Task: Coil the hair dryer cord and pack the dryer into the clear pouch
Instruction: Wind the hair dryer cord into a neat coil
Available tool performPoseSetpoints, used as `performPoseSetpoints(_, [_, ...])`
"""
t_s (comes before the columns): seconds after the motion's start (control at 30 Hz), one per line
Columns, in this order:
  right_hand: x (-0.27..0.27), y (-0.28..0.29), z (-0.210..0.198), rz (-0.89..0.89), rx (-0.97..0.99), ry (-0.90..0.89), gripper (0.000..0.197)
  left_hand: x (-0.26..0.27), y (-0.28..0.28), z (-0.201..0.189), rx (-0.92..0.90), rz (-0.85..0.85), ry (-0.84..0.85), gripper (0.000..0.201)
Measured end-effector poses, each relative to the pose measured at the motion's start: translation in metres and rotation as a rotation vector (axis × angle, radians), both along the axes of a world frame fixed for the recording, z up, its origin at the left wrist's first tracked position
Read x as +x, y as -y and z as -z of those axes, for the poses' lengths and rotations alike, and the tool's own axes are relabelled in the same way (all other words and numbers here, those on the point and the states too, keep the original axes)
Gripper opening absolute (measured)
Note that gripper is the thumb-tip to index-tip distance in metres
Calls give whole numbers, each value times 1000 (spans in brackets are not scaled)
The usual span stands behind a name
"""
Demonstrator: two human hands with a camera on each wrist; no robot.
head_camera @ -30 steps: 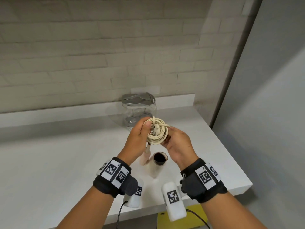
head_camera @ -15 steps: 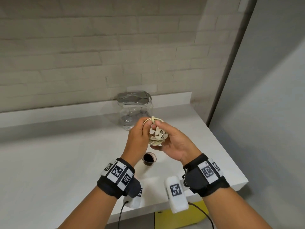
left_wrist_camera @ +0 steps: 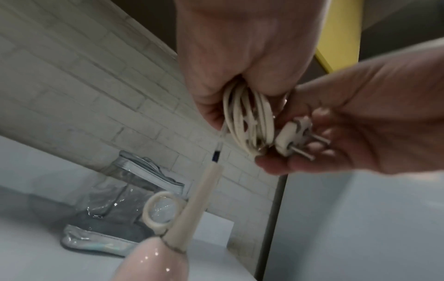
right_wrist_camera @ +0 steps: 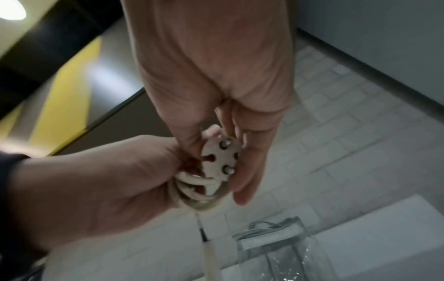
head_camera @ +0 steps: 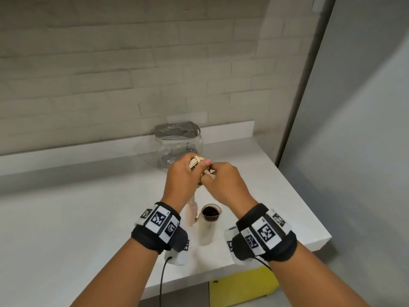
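Several loops of cream cord are gripped in the curled fingers of the left hand, while the plug is pinched by the right hand. Coiling seems nearly done; tucking the plug is probably called for next. The pink hair dryer hangs below. The clear pouch stands on the white tabletop, against a pale brick wall.
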State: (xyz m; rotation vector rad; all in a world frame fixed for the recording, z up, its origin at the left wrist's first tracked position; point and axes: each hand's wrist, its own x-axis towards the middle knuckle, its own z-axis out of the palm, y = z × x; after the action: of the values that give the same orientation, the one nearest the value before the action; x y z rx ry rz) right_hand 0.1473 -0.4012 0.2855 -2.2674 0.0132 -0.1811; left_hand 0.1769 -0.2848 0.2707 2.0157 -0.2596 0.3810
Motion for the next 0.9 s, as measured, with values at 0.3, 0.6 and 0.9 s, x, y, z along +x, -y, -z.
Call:
performPoseSetpoints(0.3, [-15, 6, -12, -84, -160, 103, 31, 6, -5, -1, -144, -165, -5, 21])
performPoseSetpoints(0.6, [4, 26, 4, 53, 607, 208, 10, -18, -13, -5, -58, 68, 21, 17])
performPoseSetpoints(0.9, [0, 8, 39, -98, -55, 402, 39, -12, -10, -7, -201, 12, -15, 18])
